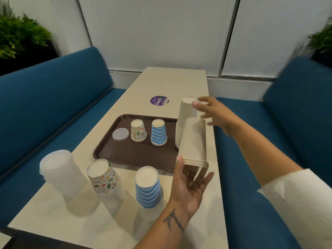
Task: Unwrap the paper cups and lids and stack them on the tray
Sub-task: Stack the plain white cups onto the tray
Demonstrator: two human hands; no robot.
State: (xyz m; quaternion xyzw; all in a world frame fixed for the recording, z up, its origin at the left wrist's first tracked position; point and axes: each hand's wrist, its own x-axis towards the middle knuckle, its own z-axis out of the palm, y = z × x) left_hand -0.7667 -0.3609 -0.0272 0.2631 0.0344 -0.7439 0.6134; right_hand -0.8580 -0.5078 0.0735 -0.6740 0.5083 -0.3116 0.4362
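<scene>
My left hand holds a short stack of plain beige cups upside down above the table's right side, gripping it at the rims. My right hand touches the top of a taller plain cup stack standing inverted at the right end of the brown tray. On the tray also stand a doodle-print cup, a blue-striped cup and a clear lid. In front of the tray sit a wrapped stack of clear lids, a wrapped doodle cup stack and a blue-striped cup stack.
A beige table runs away from me, with a purple round sticker beyond the tray. Blue bench seats flank both sides. Plants stand in the far corners.
</scene>
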